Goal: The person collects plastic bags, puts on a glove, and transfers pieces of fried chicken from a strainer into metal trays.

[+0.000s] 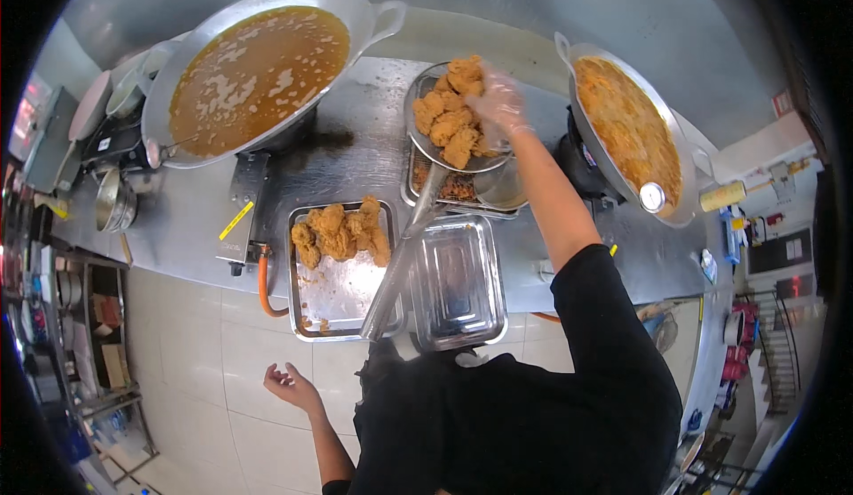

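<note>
My right hand (500,103), in a clear plastic glove, reaches over a long-handled metal strainer (426,142). Its blurred fingers touch or lie right beside a piece of fried chicken (464,75) on top of the pile in the strainer; whether they grip it does not show. The strainer's handle (400,268) slants down towards me between two steel trays. More fried chicken (333,228) lies at the far end of the left tray (333,308), with crumbs near its front. My left hand (293,388) is held low at my left side, bare, fingers loosely curled, holding nothing.
A large wok of oil (260,82) stands at the left, another wok of bubbling oil (630,128) with a dial thermometer (652,196) at the right. A steel tray (460,282), a wire rack over crumbs (460,187), a burner control box (236,235) and an orange hose (264,288) are near.
</note>
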A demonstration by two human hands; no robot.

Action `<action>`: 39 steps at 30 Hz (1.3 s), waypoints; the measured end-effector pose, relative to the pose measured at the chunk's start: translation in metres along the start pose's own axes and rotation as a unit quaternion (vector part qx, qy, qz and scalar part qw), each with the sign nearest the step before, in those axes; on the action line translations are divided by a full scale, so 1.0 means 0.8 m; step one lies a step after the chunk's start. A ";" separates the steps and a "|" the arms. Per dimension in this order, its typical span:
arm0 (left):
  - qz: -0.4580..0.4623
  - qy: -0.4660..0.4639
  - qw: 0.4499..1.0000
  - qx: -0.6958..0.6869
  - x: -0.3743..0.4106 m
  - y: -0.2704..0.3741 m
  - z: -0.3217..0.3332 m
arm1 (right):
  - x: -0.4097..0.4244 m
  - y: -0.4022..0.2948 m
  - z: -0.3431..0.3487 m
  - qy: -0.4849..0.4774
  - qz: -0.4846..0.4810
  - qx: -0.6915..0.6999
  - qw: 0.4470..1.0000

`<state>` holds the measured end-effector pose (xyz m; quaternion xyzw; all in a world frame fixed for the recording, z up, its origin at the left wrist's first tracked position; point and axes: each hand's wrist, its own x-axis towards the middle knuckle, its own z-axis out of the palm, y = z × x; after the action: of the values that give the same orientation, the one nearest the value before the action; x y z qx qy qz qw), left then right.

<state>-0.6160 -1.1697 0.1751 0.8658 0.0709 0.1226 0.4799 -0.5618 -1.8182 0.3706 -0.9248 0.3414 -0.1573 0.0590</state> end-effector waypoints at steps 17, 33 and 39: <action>0.077 -0.045 0.995 -0.036 0.002 0.055 0.037 | -0.204 -0.347 0.044 -0.436 -0.436 0.115 0.779; 0.182 -0.183 0.958 0.124 0.022 0.086 0.068 | -0.023 -0.090 0.021 -0.161 -0.196 -0.174 0.952; 0.169 -0.120 0.971 0.121 -0.022 0.060 0.029 | 0.011 -0.061 0.074 -0.193 -0.243 -0.293 0.904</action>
<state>-0.6264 -1.2184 0.2018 0.9253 -0.1202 0.0873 0.3489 -0.5058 -1.7864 0.3276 -0.9669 0.1184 0.1222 -0.1900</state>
